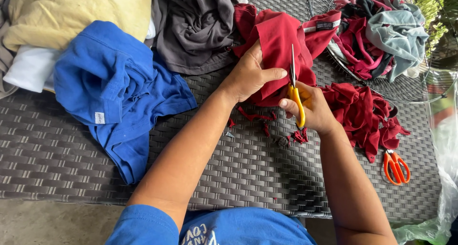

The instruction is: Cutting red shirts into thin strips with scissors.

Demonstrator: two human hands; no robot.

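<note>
A wire basket [415,90] at the far right held mixed cloth scraps [381,30]. Two scissors showed. The left hand [248,76] gripped red cloth [276,35] mid-table; the right hand [315,109] held yellow scissors [296,95]. Orange scissors [396,166] lay right.

Soft, even daylight fills the scene; the woven counter [248,173] stays sharp, faint shadows lying under the arms. Right of it, clear plastic [446,149] shows pale glare and blur.
</note>
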